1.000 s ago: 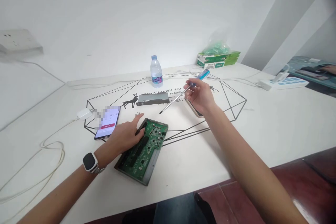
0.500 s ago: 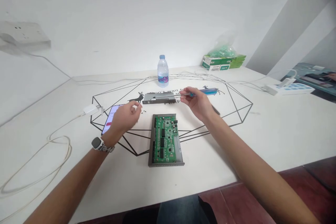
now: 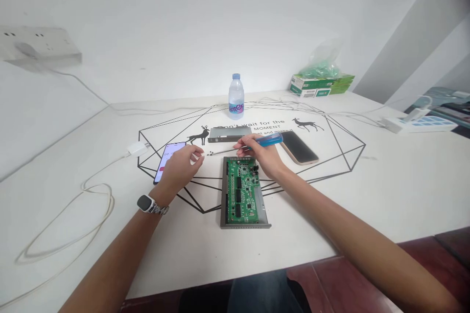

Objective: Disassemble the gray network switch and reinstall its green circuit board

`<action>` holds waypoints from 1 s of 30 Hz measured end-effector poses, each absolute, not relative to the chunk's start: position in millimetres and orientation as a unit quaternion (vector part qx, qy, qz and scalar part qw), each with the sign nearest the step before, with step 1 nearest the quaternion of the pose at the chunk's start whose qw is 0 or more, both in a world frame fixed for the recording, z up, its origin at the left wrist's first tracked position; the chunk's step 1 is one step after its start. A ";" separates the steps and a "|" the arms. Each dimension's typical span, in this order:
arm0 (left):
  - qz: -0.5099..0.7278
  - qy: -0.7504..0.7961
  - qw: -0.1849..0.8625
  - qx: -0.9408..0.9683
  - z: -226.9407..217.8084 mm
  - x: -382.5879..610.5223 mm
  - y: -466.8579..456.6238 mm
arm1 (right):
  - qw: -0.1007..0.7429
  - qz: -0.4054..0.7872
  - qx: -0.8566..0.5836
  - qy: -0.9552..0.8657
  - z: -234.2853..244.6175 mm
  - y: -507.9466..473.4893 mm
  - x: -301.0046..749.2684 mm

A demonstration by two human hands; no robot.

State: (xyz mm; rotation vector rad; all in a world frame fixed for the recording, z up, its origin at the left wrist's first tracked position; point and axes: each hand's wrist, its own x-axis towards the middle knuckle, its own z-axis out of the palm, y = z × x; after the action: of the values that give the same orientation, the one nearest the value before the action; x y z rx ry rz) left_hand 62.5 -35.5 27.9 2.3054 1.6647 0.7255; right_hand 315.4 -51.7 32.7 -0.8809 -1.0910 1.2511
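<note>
My right hand (image 3: 259,151) grips a screwdriver (image 3: 270,140) with a translucent blue handle. Its thin shaft points left, the tip among several small dark screws (image 3: 210,153) on the table. Just left of these is my left hand (image 3: 181,166), fingers curled and thumb close to the forefinger; what is between them, if anything, is too small to make out. Below my hands lies a green circuit board (image 3: 242,193) in an open grey metal housing (image 3: 263,205). A flat grey metal cover (image 3: 229,133) lies beyond the screws.
A lit phone (image 3: 167,156) lies partly under my left hand, a dark-screened phone (image 3: 299,147) right of my right hand. A water bottle (image 3: 236,98) stands at the back. A white charger (image 3: 137,148) with cable is at left, a power strip (image 3: 416,122) at right, green boxes (image 3: 314,83) behind.
My right hand has lowered toward me, bringing the screwdriver tip from over the metal cover down to the screws. My left hand stays beside the screws. The view has shifted slightly left.
</note>
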 end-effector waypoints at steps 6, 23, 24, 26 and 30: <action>0.223 0.569 0.093 0.786 22.6 66.1 -35.1 | 0.589 0.551 -0.366 -0.465 29.7 -51.3 316.8; 0.222 0.534 0.108 0.809 10.4 58.2 -28.2 | 0.578 0.585 -0.347 -0.450 31.9 -56.0 327.8; 0.217 0.529 0.108 0.813 10.2 57.7 -28.0 | 0.579 0.589 -0.346 -0.446 33.9 -57.1 330.3; 0.208 0.525 0.104 0.819 11.6 58.7 -29.0 | 0.578 0.592 -0.348 -0.439 37.8 -59.4 334.1; 0.179 0.528 0.071 0.827 21.1 66.6 -36.7 | 0.576 0.593 -0.352 -0.438 43.7 -62.7 337.2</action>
State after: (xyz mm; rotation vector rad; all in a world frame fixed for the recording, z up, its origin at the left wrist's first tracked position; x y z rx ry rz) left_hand 66.6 -36.7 21.1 2.4877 1.5869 0.5380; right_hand 337.2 -62.7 43.7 -0.8245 -1.0255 1.3882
